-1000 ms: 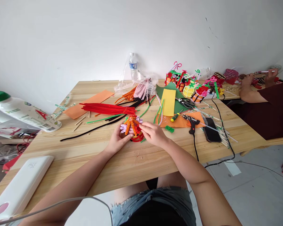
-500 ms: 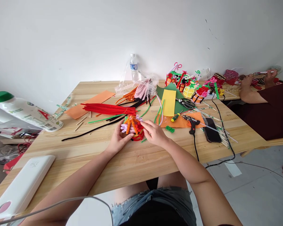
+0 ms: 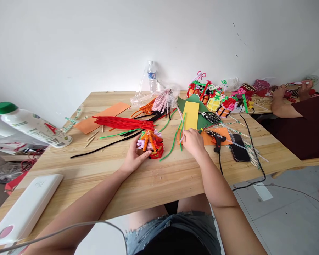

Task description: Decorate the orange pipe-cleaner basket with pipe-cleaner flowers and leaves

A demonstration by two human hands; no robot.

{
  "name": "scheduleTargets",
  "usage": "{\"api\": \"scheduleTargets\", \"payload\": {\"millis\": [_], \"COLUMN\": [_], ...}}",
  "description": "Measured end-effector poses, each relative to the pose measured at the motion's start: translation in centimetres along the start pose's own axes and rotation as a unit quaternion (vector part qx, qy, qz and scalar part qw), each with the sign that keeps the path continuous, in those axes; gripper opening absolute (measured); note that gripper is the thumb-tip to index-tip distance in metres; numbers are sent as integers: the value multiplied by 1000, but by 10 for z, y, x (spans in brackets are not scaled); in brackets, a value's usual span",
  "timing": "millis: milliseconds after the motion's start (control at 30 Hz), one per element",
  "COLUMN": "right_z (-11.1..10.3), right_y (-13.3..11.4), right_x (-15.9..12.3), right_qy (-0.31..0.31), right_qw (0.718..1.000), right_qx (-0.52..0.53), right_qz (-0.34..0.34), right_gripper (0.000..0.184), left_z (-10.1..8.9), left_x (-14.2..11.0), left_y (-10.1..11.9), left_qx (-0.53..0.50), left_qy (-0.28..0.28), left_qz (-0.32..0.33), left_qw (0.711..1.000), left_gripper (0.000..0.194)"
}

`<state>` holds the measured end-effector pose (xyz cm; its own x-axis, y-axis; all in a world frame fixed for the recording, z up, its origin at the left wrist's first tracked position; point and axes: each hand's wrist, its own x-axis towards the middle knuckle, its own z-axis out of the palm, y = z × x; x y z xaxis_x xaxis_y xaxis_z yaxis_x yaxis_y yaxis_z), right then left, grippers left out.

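My left hand (image 3: 135, 157) is wrapped around the left side of a small basket of pipe-cleaner flowers (image 3: 150, 144), orange, purple and red, resting on the table. My right hand (image 3: 193, 142) lies to the right of it, back upward, with fingers curled down at the edge of the orange sheet. What those fingers hold, if anything, is hidden. Close by its fingertips are green pipe cleaners (image 3: 172, 144) and a pale pink strip (image 3: 182, 134). Just beyond the hand, a yellow-handled screwdriver (image 3: 201, 130) shows in part.
Red pipe cleaners (image 3: 122, 122) lie behind the basket. To the right are a glue gun (image 3: 218, 140) with its cord, a phone (image 3: 239, 148) and scissors (image 3: 211, 117). Finished flower baskets (image 3: 214, 102) stand at the back. A co-worker's arm (image 3: 284, 106) is at far right.
My right hand has left the flower basket and moved right, over the spot where a green pipe-cleaner coil lay, which is now hidden. My left hand keeps its hold.
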<state>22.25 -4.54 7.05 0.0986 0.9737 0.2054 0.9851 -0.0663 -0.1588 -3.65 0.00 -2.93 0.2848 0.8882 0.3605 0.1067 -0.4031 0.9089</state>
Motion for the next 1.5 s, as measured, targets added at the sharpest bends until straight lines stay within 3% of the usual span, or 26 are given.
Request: {"api": "scheduleTargets", "payload": {"millis": [100,167,433,500,567,633,700,733,800,867,933,1067,1200,1300,1400,1500], "right_z": [-6,-5,1,-4,-9,-12,-11,-9,-4,1,5,8,7,9,13,13], "right_y": [10,13,20,22,20,11,-7,-17,-39,-56,-66,-67,-62,-62,-63,-62], "right_x": [-1,-2,5,6,4,-1,-10,-15,-27,-37,-45,-48,-45,-44,-44,-43], "right_qy": [-105,-131,-148,-139,-107,-67,-42,-31,10,69,111,112,61,2,-16,6], "right_qw": [993,990,988,989,986,943,859,828,803,815,828,833,817,813,841,872], "right_qx": [-46,-43,6,26,130,326,509,559,591,567,534,521,559,570,529,458], "right_qz": [11,7,42,36,21,-2,-31,-46,-69,-101,-130,-146,-128,-117,-114,-173], "right_gripper": [24,25,19,19,18,14,16,16,14,9,6,7,6,4,5,9], "left_z": [-1,-2,-4,-8,-13,-18,-18,-17,-8,3,13,18,13,13,13,11], "left_x": [0,-1,2,4,4,-2,-12,-19,-33,-42,-46,-39,-30,-29,-31,-31], "left_y": [-1,-1,5,8,17,35,58,70,91,104,109,106,102,101,100,101], "left_qx": [3,-2,-32,-14,15,58,97,100,77,59,12,-108,-171,-199,-198,-176], "left_qy": [-1,-2,-27,-5,47,147,238,228,80,-79,-144,-99,-7,27,19,-41], "left_qz": [-6,-14,-16,-10,16,71,125,142,120,37,-41,-157,-166,-167,-167,-184], "left_qw": [1000,1000,999,1000,999,985,958,958,986,994,989,977,971,965,966,966], "left_gripper": [82,82,91,90,80,60,38,23,29,27,31,41,39,39,39,34]}}
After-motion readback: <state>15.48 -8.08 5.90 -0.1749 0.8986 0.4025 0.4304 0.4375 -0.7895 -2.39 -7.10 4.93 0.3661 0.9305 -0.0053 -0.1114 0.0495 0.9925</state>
